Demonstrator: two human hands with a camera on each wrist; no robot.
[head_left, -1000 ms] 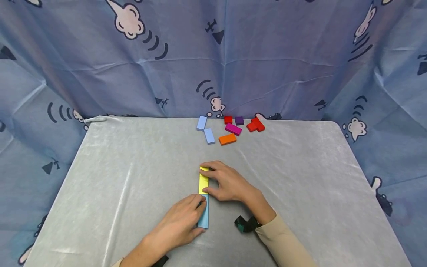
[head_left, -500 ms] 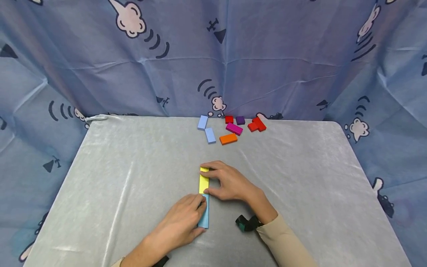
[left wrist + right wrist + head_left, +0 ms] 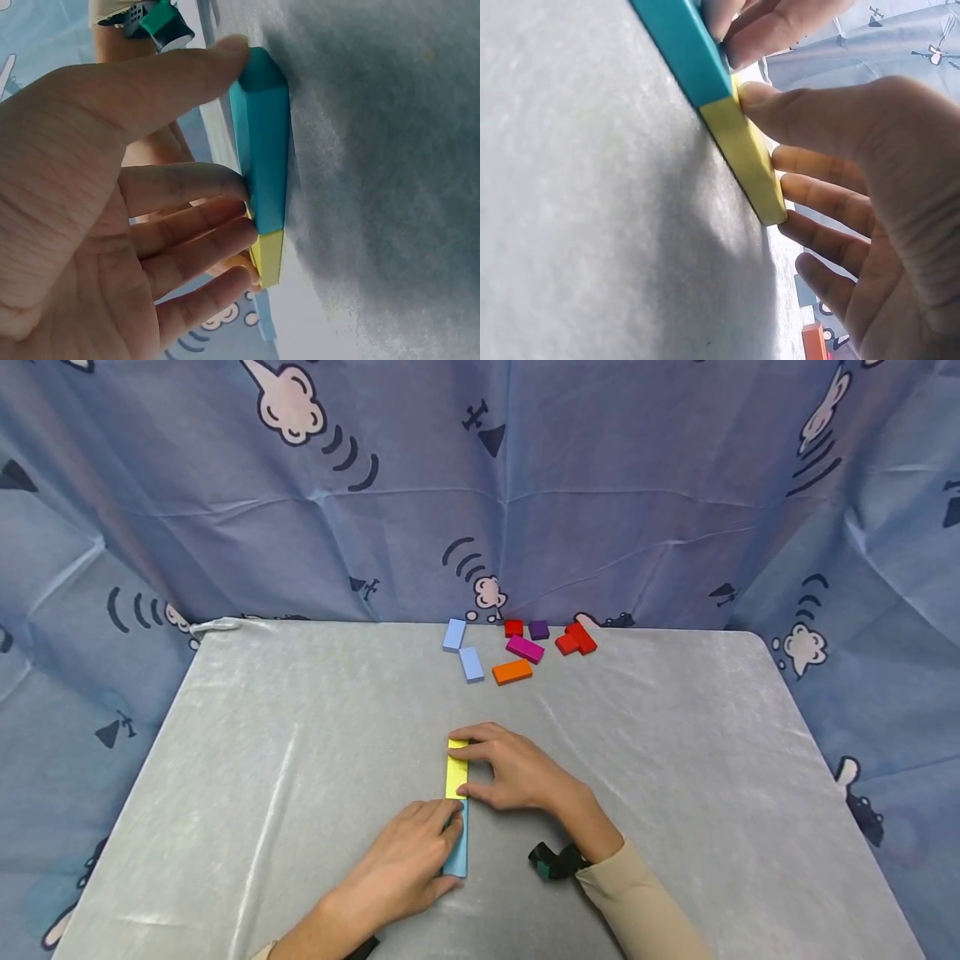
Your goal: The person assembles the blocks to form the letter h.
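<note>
Two blocks are where the action is: a blue block (image 3: 459, 857) and a yellow block (image 3: 457, 774), end to end on the grey worktop (image 3: 315, 793), yellow at 12 o'clock of blue, short ends touching as far as I can tell. Pretty sure the step in hand is squaring them into one straight line. If so, the next move calls for a gentle letting go that doesn't knock the seam, then maybe a reach toward 1 o'clock, where the orange block (image 3: 512, 672) and magenta block (image 3: 525, 649) lie loose, well apart from the pair.

As for fingers: the left hand (image 3: 405, 853), at 8 o'clock of the seam, grips blue lengthwise, thumb at its 6 o'clock end, fingertips up near the seam. The right hand (image 3: 517, 772), around 2 o'clock, lightly pinches yellow, thumb by its 5 o'clock corner, fingertips at its 12 o'clock end. How hard either one presses, can't tell.
</note>
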